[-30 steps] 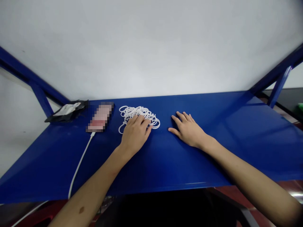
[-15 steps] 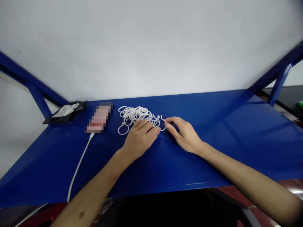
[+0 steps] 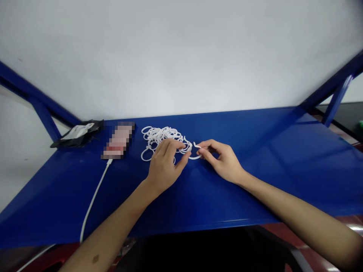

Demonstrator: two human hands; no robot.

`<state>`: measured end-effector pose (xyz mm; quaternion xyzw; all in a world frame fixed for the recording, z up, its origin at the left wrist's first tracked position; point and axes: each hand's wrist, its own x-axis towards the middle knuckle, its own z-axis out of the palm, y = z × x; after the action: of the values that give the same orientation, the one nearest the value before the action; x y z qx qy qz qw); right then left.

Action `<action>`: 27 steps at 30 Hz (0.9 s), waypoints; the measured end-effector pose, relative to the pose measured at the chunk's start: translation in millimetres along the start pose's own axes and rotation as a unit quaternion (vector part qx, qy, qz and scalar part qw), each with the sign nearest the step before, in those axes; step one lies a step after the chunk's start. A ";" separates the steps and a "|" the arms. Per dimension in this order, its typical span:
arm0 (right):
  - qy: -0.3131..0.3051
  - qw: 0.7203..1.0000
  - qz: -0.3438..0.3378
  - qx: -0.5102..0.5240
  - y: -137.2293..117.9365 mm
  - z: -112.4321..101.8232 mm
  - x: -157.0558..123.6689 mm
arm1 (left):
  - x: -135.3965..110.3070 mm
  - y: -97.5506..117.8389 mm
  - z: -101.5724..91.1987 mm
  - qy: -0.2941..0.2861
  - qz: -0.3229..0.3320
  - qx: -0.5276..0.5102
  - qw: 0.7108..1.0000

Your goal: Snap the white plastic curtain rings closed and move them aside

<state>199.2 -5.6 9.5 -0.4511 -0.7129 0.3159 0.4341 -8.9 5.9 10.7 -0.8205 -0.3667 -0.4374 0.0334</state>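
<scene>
A pile of white plastic curtain rings [image 3: 163,133] lies on the blue tabletop, several of them overlapping. My right hand [image 3: 224,161], just right of the pile, pinches one opened curtain ring [image 3: 194,158] between thumb and fingertips; its free end points up and its curve reaches left. Over the front of the pile is my left hand [image 3: 164,162], its thumb and index finger apart beside the rings and near the held one. Its other fingers cover part of the pile, so any contact there is hidden.
A pixelated phone [image 3: 117,140] lies left of the rings, with a white cable [image 3: 96,198] running over the front edge. Behind it at far left is a black plastic package [image 3: 76,136]. Blue frame bars rise at both sides, and a pale wall stands behind the blue table [image 3: 255,132].
My left thumb and index finger have spread apart, and the hand has shifted slightly left. My right hand still holds the curtain ring, now turned with its opening wider.
</scene>
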 end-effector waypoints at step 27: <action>-0.112 0.982 -0.139 -0.062 6.4 -1.7 -5.6 | -15.4 -2.5 12.4 -0.069 0.061 -0.099 0.991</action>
<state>204.3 -8.2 3.0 -0.3352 -0.8309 0.2562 0.3627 -7.2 3.6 -9.1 -0.8688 -0.2720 -0.4113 -0.0463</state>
